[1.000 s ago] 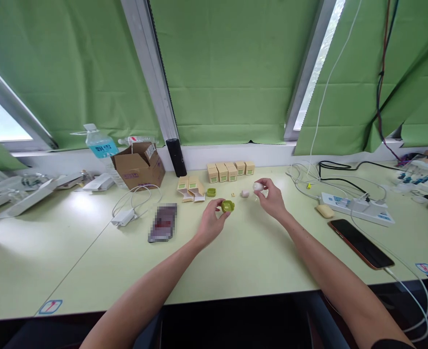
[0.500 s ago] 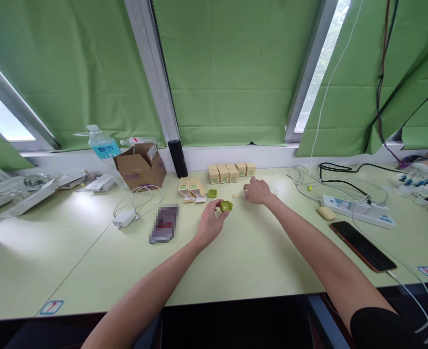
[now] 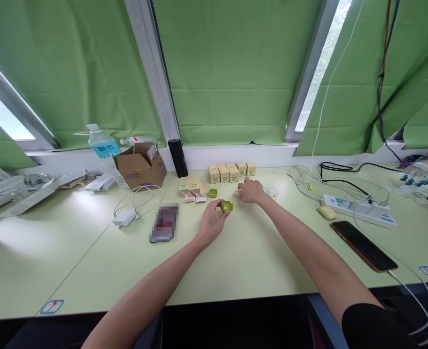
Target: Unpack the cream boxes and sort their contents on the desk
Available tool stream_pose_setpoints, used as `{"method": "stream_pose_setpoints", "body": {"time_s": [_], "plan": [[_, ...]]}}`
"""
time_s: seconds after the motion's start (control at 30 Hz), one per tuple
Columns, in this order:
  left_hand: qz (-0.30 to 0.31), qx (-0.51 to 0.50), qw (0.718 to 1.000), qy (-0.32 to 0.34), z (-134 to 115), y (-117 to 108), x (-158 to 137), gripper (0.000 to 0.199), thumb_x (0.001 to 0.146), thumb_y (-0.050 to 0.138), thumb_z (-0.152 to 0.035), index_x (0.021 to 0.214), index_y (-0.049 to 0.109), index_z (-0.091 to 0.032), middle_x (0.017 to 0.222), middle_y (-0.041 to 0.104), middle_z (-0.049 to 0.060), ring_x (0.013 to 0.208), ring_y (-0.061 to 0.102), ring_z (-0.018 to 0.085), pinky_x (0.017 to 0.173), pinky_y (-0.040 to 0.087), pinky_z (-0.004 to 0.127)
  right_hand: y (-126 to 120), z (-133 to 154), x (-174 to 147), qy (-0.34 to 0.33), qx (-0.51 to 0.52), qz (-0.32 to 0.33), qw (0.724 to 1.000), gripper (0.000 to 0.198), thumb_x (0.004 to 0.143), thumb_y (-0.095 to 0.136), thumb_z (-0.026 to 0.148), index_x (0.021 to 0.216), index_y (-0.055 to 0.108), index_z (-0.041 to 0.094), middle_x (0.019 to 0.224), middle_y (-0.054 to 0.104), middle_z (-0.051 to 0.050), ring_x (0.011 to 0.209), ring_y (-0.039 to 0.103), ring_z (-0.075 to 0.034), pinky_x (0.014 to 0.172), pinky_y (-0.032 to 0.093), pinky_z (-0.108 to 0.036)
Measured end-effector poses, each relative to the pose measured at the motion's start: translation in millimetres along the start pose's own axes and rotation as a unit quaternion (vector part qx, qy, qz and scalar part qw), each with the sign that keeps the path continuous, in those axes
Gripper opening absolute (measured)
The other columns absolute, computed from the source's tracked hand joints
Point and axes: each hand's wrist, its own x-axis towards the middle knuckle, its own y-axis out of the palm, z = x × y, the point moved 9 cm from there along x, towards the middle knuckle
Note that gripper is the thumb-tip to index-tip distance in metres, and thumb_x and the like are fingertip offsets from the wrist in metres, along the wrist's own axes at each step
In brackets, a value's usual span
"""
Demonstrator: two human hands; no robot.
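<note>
My left hand [image 3: 211, 224] grips a small olive-green plastic case [image 3: 227, 206] between thumb and fingers, its hollow side facing up. To its right, my right hand [image 3: 250, 191] reaches low over the table, its fingers closed together on a tiny yellowish piece [image 3: 234, 195]. The fingertips partly hide that piece. Just behind the left hand lies a second green square part [image 3: 213, 193]. A clear round dish [image 3: 273, 192] with small yellow bits sits right of my right hand.
Small tan boxes [image 3: 224, 173] line up at the back, with opened ones [image 3: 192, 189] to their left. A cardboard box [image 3: 141, 167], black cylinder [image 3: 178, 158] and dark pouch [image 3: 164, 223] are left. At right lie a power strip [image 3: 359, 211], phone [image 3: 363, 246] and cables.
My right hand has moved left, onto the tiny yellowish piece that lay uncovered before. More of the clear dish now shows. My left hand keeps the green case in nearly the same place.
</note>
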Motion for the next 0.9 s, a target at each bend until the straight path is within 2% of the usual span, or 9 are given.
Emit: {"method": "stream_pose_setpoints", "body": {"time_s": [0.13, 0.27, 0.37, 0.47, 0.6, 0.77, 0.9], "plan": [[-0.001, -0.002, 1.0, -0.003, -1, 0, 0, 0.033, 0.086, 0.068, -0.025, 0.118, 0.062, -0.023, 0.114, 0.068, 0.007, 0.11, 0.063, 0.023, 0.1, 0.047, 0.039, -10, -20, -3, -0.006, 0.017, -0.014, 1.0, 0.051, 0.087, 0.06, 0.021, 0.137, 0.051, 0.019, 0.131, 0.056, -0.018, 0.112, 0.063, -0.029, 0.091, 0.045, -0.038], [-0.002, -0.007, 1.0, -0.005, -2, 0, -1, 0.033, 0.085, 0.068, -0.025, 0.118, 0.063, -0.023, 0.115, 0.068, 0.007, 0.11, 0.063, 0.023, 0.101, 0.047, 0.039, -18, -37, -6, -0.021, 0.019, -0.025, 0.999, 0.06, 0.083, 0.054, 0.006, 0.141, 0.044, 0.013, 0.132, 0.059, -0.019, 0.109, 0.064, -0.028, 0.085, 0.045, -0.033], [-0.003, -0.003, 1.0, -0.001, -2, 0, -1, 0.034, 0.085, 0.068, -0.025, 0.118, 0.062, -0.022, 0.116, 0.068, 0.007, 0.111, 0.063, 0.023, 0.101, 0.047, 0.039, -16, -37, -7, -0.033, 0.011, -0.027, 0.999, 0.056, 0.084, 0.056, 0.007, 0.139, 0.047, 0.014, 0.123, 0.067, -0.016, 0.109, 0.064, -0.028, 0.088, 0.043, -0.033], [-0.004, 0.004, 1.0, 0.0, -1, 0, -1, 0.033, 0.086, 0.067, -0.025, 0.119, 0.061, -0.022, 0.117, 0.068, 0.007, 0.111, 0.063, 0.023, 0.101, 0.047, 0.038, -10, -33, -5, -0.038, -0.001, -0.022, 0.999, 0.045, 0.082, 0.06, 0.008, 0.127, 0.059, 0.016, 0.111, 0.072, -0.013, 0.11, 0.063, -0.027, 0.093, 0.04, -0.034], [-0.003, 0.004, 1.0, 0.002, -3, -1, -1, 0.033, 0.087, 0.066, -0.025, 0.119, 0.061, -0.021, 0.118, 0.067, 0.008, 0.111, 0.063, 0.023, 0.101, 0.047, 0.038, -1, -34, -3, -0.031, -0.016, -0.015, 0.999, 0.035, 0.08, 0.065, 0.01, 0.113, 0.069, 0.018, 0.107, 0.074, -0.014, 0.114, 0.061, -0.028, 0.097, 0.036, -0.037], [-0.002, 0.004, 1.0, 0.001, -4, 0, -1, 0.033, 0.087, 0.067, -0.024, 0.119, 0.061, -0.022, 0.117, 0.067, 0.008, 0.112, 0.062, 0.024, 0.102, 0.046, 0.04, 10, -37, -4, -0.032, -0.02, -0.006, 0.999, 0.037, 0.079, 0.066, 0.015, 0.116, 0.071, 0.02, 0.108, 0.076, -0.013, 0.116, 0.061, -0.028, 0.099, 0.034, -0.037], [-0.003, 0.005, 1.0, 0.002, -3, 0, -1, 0.033, 0.087, 0.067, -0.024, 0.119, 0.061, -0.022, 0.116, 0.067, 0.008, 0.111, 0.062, 0.024, 0.102, 0.046, 0.04, 14, -38, -6, -0.034, -0.013, -0.011, 0.999, 0.047, 0.078, 0.066, 0.015, 0.125, 0.067, 0.019, 0.111, 0.075, -0.013, 0.118, 0.06, -0.028, 0.101, 0.034, -0.037]]}}
